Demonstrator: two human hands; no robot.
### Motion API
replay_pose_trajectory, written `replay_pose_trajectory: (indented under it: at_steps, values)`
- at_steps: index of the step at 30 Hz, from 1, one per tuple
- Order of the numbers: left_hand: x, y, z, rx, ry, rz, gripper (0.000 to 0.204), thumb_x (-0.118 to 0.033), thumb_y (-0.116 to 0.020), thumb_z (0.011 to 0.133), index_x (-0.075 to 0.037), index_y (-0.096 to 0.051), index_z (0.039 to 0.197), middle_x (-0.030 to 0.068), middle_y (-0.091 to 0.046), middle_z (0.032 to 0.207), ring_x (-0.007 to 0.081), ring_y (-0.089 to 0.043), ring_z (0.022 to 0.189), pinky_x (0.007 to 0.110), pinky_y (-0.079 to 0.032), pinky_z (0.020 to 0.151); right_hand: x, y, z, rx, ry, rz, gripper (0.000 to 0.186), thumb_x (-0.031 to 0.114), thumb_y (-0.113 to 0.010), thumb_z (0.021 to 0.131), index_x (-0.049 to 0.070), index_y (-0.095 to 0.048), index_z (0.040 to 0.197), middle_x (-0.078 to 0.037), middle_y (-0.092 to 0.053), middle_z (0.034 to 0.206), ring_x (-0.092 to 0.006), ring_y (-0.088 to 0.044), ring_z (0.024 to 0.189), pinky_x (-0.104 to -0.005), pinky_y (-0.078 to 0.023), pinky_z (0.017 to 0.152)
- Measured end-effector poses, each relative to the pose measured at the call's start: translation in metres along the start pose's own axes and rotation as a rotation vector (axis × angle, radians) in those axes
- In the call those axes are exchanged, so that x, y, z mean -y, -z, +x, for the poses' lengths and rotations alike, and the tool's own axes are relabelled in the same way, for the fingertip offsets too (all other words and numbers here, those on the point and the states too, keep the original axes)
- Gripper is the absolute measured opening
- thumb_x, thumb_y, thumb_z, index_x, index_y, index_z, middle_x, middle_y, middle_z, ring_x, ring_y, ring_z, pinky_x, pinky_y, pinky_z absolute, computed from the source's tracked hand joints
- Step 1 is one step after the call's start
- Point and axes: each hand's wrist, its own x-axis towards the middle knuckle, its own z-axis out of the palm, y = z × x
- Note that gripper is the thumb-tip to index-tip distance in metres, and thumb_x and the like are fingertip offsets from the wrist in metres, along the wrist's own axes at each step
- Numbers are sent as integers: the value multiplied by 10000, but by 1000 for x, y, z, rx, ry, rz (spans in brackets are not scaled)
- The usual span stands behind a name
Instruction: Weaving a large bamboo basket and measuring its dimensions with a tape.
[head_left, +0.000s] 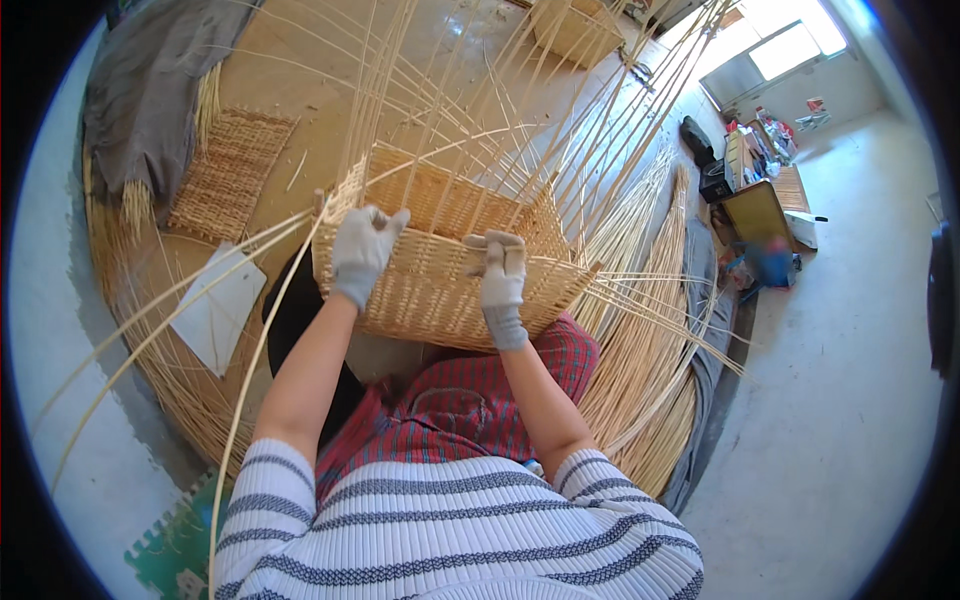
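Slanting forward, the forearms are leading to the woven basket, which is sitting beyond the plaid-covered lap. At its near rim, the left hand is resting curled and the right hand is holding its fingers bent, close together; I cannot tell whether either is pinching.

floor, tan | woven mat, left | woven basket, far side | grey cloth beside cane bundles, right
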Motion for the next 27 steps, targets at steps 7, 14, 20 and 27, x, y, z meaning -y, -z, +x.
replay_pose_trajectory:
  at_steps: [7,14,20,27]
  values:
    - [-37,15,16,325,586,-306,438,-389,-674,912,-18,-656,680,83,-678,720,247,-648,635,341,-487,587,10,18,17,30,-222,23,195,166,-549,1006,71,-577,1174,-83,-695,1007,-148,-676,811,-232,-516,543]
    - [-60,-22,14,713,470,-328,345,-358,-608,970,-30,-611,1077,137,-688,844,210,-691,593,340,-544,558,0,19,46,-111,177,-322,406,25,-584,933,93,-523,1328,-101,-673,1138,-185,-690,946,-279,-554,669]
    - [-60,-25,9,622,519,-399,351,-384,-629,958,-35,-623,935,67,-602,597,174,-641,486,311,-489,447,55,-15,93,1,236,-78,629,-56,-495,904,35,-313,1499,-117,-630,1184,-164,-658,942,-316,-545,794]
    - [-49,-17,-1,679,429,-432,249,-292,-695,929,-61,-620,876,9,-535,589,91,-528,424,285,-429,405,-6,50,-28,40,-9,-466,244,184,-553,990,51,-583,1192,-93,-676,848,-145,-597,605,-313,-529,591]
